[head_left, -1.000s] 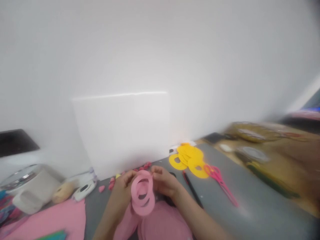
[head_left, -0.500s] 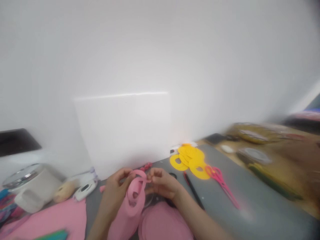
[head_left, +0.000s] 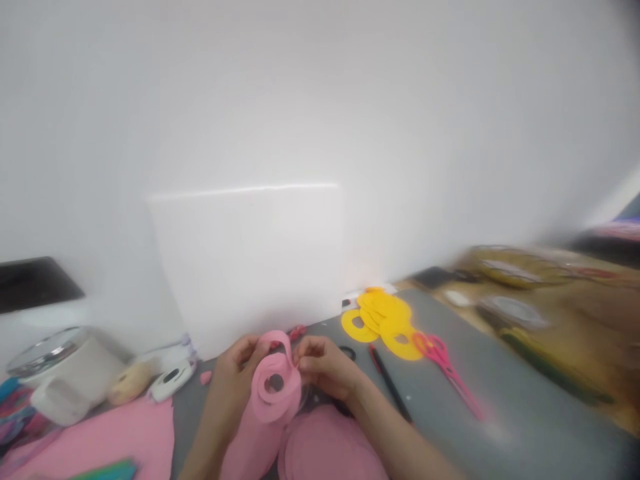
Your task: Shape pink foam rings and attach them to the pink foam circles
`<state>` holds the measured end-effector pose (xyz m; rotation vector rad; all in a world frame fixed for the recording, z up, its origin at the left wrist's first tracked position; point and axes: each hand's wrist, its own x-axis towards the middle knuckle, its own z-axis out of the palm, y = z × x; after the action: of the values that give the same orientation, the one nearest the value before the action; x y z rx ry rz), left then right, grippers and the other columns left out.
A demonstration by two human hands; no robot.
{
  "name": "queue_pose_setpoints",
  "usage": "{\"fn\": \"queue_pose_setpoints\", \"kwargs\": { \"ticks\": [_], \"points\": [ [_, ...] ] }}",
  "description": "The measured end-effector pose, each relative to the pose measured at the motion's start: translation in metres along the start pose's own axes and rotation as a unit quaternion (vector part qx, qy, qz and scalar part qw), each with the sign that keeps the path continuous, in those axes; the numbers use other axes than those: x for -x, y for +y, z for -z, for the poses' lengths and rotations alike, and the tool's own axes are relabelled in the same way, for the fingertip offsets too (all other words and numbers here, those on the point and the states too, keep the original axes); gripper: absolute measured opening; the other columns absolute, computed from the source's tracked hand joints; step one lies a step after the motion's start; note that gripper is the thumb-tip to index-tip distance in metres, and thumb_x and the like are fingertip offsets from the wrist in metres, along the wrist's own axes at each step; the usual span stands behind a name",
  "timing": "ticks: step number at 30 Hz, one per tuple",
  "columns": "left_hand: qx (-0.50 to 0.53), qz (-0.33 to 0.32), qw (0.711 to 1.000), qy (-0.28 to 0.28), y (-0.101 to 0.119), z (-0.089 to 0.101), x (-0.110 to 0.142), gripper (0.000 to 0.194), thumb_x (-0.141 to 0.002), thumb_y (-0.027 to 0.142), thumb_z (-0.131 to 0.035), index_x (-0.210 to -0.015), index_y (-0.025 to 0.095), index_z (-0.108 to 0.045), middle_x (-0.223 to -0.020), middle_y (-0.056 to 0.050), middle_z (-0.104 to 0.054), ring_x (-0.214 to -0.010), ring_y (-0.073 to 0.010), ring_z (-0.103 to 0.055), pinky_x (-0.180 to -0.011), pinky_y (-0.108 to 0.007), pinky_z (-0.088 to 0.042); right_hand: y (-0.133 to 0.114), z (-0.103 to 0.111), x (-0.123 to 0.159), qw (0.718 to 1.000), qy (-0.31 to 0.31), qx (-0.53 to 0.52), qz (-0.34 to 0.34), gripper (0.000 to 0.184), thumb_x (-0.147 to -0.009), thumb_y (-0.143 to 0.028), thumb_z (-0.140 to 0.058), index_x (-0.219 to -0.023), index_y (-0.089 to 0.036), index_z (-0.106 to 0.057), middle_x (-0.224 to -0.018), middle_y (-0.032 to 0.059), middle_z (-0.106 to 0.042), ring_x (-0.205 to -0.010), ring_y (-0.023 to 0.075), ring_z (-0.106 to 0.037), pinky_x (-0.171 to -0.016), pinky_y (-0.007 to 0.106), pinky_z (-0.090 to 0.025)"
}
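A pink ring-shaped strip (head_left: 284, 339) of felt or paper stretches between my two hands in the lower middle of the view. My left hand (head_left: 241, 370) grips its left side with bent fingers. My right hand (head_left: 323, 365) pinches its right side between thumb and fingertips. Just below the strip, more pink rings (head_left: 265, 403) with a round hole lie over other pink pieces. A stack of pink discs (head_left: 327, 447) sits to their right, partly under my right forearm. Motion blur hides which layers my fingertips hold.
Yellow rings (head_left: 387, 313) and pink scissors (head_left: 447, 370) lie right on the grey mat (head_left: 500, 387), beside a black pen (head_left: 390, 383). A white board (head_left: 250, 260) leans on the wall. A white mug (head_left: 70, 377), a white device (head_left: 173, 380) and a pink sheet (head_left: 125, 440) are left.
The pink strip has been raised and bent into a more open arch, and the hole of the rings beneath shows more fully. Both hands stay in nearly the same place.
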<state>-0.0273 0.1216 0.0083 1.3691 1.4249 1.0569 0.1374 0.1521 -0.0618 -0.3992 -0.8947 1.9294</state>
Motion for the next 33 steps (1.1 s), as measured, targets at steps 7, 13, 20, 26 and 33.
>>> {"fn": "queue_pose_setpoints", "kwargs": {
  "ticks": [7,13,20,26,33],
  "points": [
    [-0.053,-0.015,0.998,-0.003,0.001,0.006,-0.002,0.037,-0.074,0.049,-0.057,-0.089,0.016,-0.068,-0.075,-0.003,-0.069,-0.067,-0.0183,-0.060,-0.057,-0.024,-0.046,-0.003,-0.003,0.000,0.999,0.009,-0.022,0.027,0.022,-0.056,-0.020,-0.083,-0.063,-0.013,-0.064,-0.065,-0.0007,-0.065,-0.056,0.0075,-0.059,-0.056,0.019,-0.045],
    [-0.048,-0.019,0.998,-0.019,0.001,0.017,-0.002,0.038,-0.071,0.049,-0.062,-0.091,0.017,-0.068,-0.066,-0.001,-0.064,-0.056,-0.0146,-0.054,-0.049,-0.023,-0.044,-0.004,0.003,0.002,1.000,-0.002,-0.009,0.005,0.023,-0.057,-0.022,-0.083,-0.065,-0.012,-0.064,-0.063,-0.0010,-0.064,-0.051,0.0061,-0.056,-0.051,0.017,-0.043],
    [0.137,0.069,0.986,-0.068,0.014,0.025,0.010,0.038,-0.070,0.047,-0.066,-0.093,0.017,-0.064,-0.052,0.004,-0.050,-0.036,-0.0082,-0.045,-0.032,-0.018,-0.032,-0.002,0.003,0.000,1.000,0.000,0.017,-0.001,0.023,-0.058,-0.022,-0.082,-0.064,-0.012,-0.061,-0.061,-0.0024,-0.062,-0.035,-0.0013,-0.041,-0.033,0.011,-0.024],
    [-0.012,0.067,0.971,-0.230,0.005,0.024,0.006,0.038,-0.072,0.041,-0.065,-0.099,0.015,-0.062,-0.064,-0.002,-0.064,-0.059,-0.0187,-0.063,-0.050,-0.027,-0.050,0.000,0.005,-0.001,0.998,0.015,-0.044,0.034,0.025,-0.056,-0.021,-0.083,-0.066,-0.014,-0.062,-0.062,-0.0032,-0.062,-0.058,0.0066,-0.060,-0.053,0.014,-0.045],
    [-0.007,-0.020,0.982,-0.188,0.001,0.017,0.004,0.038,-0.073,0.035,-0.063,-0.108,0.020,-0.062,-0.104,-0.009,-0.066,-0.098,-0.0242,-0.059,-0.082,-0.032,-0.046,-0.005,0.000,0.000,0.996,0.012,-0.077,0.043,0.024,-0.056,-0.021,-0.084,-0.063,-0.015,-0.062,-0.061,-0.0046,-0.063,-0.048,0.0025,-0.055,-0.047,0.011,-0.042]
  ]
}}
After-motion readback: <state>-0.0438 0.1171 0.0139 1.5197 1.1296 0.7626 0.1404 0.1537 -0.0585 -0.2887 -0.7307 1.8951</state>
